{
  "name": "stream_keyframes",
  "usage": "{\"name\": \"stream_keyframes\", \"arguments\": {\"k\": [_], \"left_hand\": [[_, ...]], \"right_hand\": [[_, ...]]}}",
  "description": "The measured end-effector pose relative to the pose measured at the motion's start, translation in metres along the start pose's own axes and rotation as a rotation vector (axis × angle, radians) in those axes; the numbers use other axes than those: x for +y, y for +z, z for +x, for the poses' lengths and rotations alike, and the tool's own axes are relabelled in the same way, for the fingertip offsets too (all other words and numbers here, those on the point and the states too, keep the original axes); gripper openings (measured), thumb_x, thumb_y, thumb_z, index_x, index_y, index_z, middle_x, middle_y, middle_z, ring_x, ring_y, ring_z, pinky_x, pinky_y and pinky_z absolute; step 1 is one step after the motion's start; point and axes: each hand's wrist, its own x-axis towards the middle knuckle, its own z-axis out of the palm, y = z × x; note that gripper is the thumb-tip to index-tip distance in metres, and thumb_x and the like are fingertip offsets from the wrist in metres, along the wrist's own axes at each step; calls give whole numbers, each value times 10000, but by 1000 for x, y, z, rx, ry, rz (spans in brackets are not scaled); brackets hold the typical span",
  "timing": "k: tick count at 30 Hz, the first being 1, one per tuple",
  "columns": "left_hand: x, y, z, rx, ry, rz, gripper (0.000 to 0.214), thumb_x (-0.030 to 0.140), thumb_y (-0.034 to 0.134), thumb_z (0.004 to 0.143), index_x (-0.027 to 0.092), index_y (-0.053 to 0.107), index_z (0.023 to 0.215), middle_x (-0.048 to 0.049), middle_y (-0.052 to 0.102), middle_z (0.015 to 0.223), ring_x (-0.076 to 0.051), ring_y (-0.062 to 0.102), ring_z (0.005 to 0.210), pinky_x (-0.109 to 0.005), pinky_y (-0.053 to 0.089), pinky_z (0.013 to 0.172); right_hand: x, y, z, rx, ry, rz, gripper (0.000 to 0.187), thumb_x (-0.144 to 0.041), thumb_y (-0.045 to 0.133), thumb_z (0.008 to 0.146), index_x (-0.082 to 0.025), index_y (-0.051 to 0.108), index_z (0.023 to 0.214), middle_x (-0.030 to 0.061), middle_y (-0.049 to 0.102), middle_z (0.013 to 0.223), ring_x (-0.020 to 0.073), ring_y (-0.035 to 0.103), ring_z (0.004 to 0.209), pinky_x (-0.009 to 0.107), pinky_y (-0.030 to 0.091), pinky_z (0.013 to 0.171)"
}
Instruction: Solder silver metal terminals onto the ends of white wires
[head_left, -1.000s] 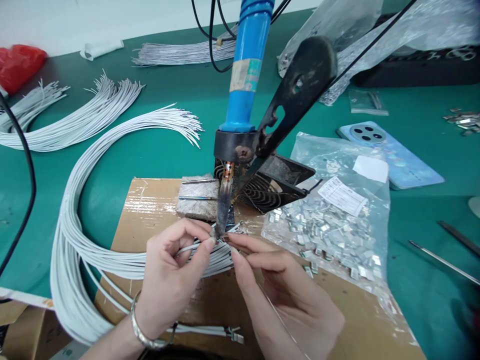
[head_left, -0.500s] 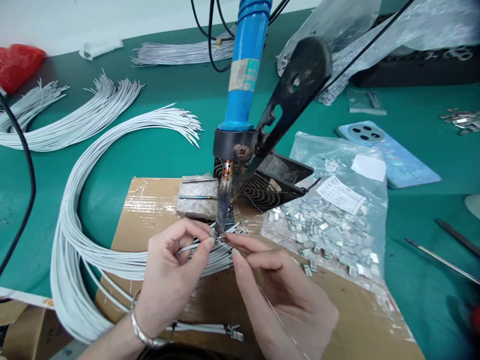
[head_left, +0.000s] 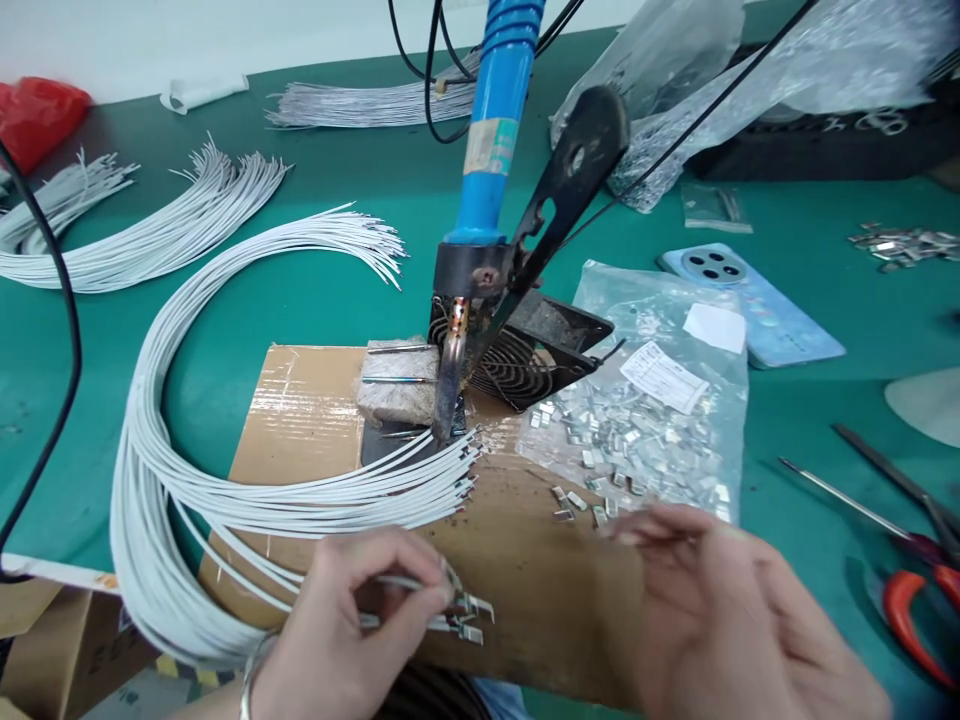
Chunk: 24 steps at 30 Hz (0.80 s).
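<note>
My left hand [head_left: 367, 620] is closed in a pinch on a white wire [head_left: 397, 581], low over the cardboard. Small metal connectors [head_left: 466, 630] on wire ends show just beyond its fingertips. My right hand [head_left: 735, 610] is to the right, beside several loose metal pieces [head_left: 576, 501]. Motion blurs its fingertips, so whether they hold anything cannot be made out. A bundle of white wires [head_left: 300, 505] lies across the cardboard [head_left: 547, 590], its cut ends below the tip of a blue-handled soldering iron [head_left: 450, 390] held upright in a black stand.
A clear bag of metal pieces [head_left: 637, 430] lies on the right, near a blue phone [head_left: 780, 310]. Red-handled scissors [head_left: 911, 610] and a thin metal tool [head_left: 840, 493] are at the far right. A sponge block [head_left: 397, 400] sits beside the iron; more wire bundles [head_left: 172, 225] lie behind.
Both hands have left the iron's tip. My left hand has come down toward me with the wire; my right hand has swung right toward the loose metal pieces.
</note>
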Motion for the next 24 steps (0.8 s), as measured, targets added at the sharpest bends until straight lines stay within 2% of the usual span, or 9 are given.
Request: {"name": "stream_keyframes", "arguments": {"k": [1,3,4,6,8,11,15,19,24], "left_hand": [[-5,-2,-7,-50,60,38,159,117,648,882,195,740,779,-69,777,782,-192,716,734,-274,555,686],[-18,-9,-21,-48,188,136,196,70,638,862,215,764,823,-82,784,817,-224,724,797,-325,578,753],[-25,-13,-28,-5,231,196,210,59,635,858,225,761,840,-85,783,836,-232,722,801,-337,584,756],[-40,-21,-40,99,244,308,201,83,634,873,241,749,920,-92,773,913,-243,729,816,-337,595,747],[-53,-29,-53,244,199,381,202,110,638,887,249,720,1007,-71,747,915,-222,717,738,-295,591,667],[-66,-40,-66,362,167,502,342,148,667,887,273,664,1205,22,591,719,-173,612,559,-257,553,550],[-69,-44,-70,331,176,679,471,184,651,918,290,613,1375,26,543,754,-157,597,559,-249,558,581],[-62,-35,-57,249,220,719,349,185,630,934,254,652,1275,-38,639,934,-185,689,737,-252,578,683],[-48,-29,-36,151,268,705,160,126,575,937,243,670,989,-66,660,985,-239,674,929,-320,559,814]], "right_hand": [[5,-11,6,32,53,62,155,-324,641,957,-258,779,975,46,732,971,208,704,907,350,549,979],[15,-29,16,9,149,117,351,-501,554,966,-269,818,975,93,758,1117,310,665,1159,443,408,1179],[18,-35,17,7,172,136,359,-534,564,950,-292,829,966,77,757,1174,327,618,1257,435,343,1232],[24,-41,16,-24,184,119,307,-511,615,936,-305,832,1002,55,734,1263,313,583,1319,398,324,1247],[26,-37,9,-26,170,113,296,-465,632,943,-255,818,1038,84,740,1241,320,660,1201,488,351,1219],[26,-25,-2,-63,124,106,338,-457,620,939,-174,787,1022,113,767,1139,317,725,1006,610,419,1105],[26,-19,-8,-127,93,35,408,-481,530,973,-144,752,1034,129,770,1066,303,722,981,555,494,982],[24,-22,-10,-109,64,-67,469,-522,472,999,-149,757,1005,110,776,970,267,721,890,476,536,884],[19,-26,-7,-91,-12,-352,273,-422,686,921,-177,800,958,53,779,854,197,690,753,328,537,748]]}}
